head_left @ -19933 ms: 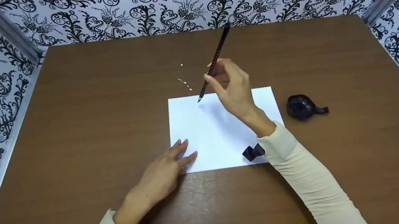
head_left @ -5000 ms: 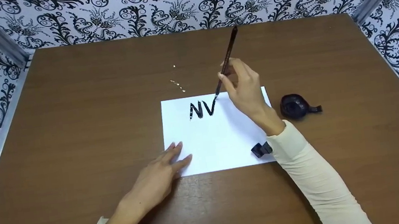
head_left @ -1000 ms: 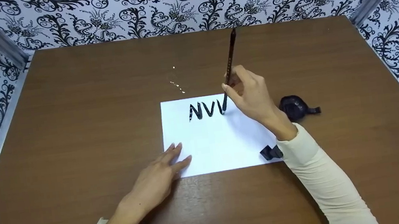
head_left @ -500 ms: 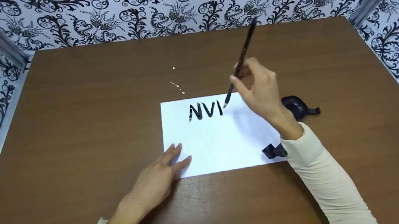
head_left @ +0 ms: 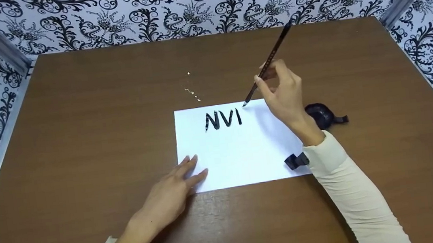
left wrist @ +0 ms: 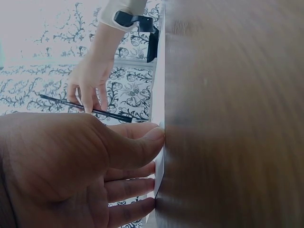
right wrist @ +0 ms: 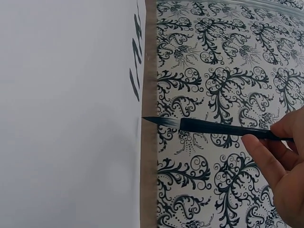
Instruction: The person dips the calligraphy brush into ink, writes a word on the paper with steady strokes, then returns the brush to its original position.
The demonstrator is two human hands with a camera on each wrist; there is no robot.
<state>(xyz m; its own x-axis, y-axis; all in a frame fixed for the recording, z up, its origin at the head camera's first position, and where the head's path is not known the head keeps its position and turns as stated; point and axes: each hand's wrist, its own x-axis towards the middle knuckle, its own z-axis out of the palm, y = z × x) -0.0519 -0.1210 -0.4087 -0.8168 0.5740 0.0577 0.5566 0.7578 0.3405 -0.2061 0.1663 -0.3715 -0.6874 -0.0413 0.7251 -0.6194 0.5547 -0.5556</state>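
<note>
My right hand [head_left: 284, 93] pinches a dark paintbrush [head_left: 270, 58] between thumb and fingers. The brush leans up to the right, its black-tipped bristles [right wrist: 161, 121] close to the upper edge of a white paper sheet [head_left: 236, 156]. Black strokes on the sheet read "NVI" [head_left: 223, 119], just left of the tip. My left hand [head_left: 167, 192] rests on the lower left corner of the paper, fingers spread; in the left wrist view its fingertips [left wrist: 154, 135] touch the sheet. Partly behind my right wrist stands a small black pot [head_left: 320, 116] with a short handle.
Everything lies on a brown wooden table [head_left: 99, 130]. Beyond the paper's top edge are several small light flecks [head_left: 193, 93] on the wood. Black-and-white patterned panels [head_left: 187, 6] close off the back and sides. A black wrist camera [head_left: 297, 161] hangs over the paper's lower right.
Over twenty seconds the letters N, V and a straight stroke have appeared on the paper. In the last second the brush has lifted off that stroke and moved up toward the top edge.
</note>
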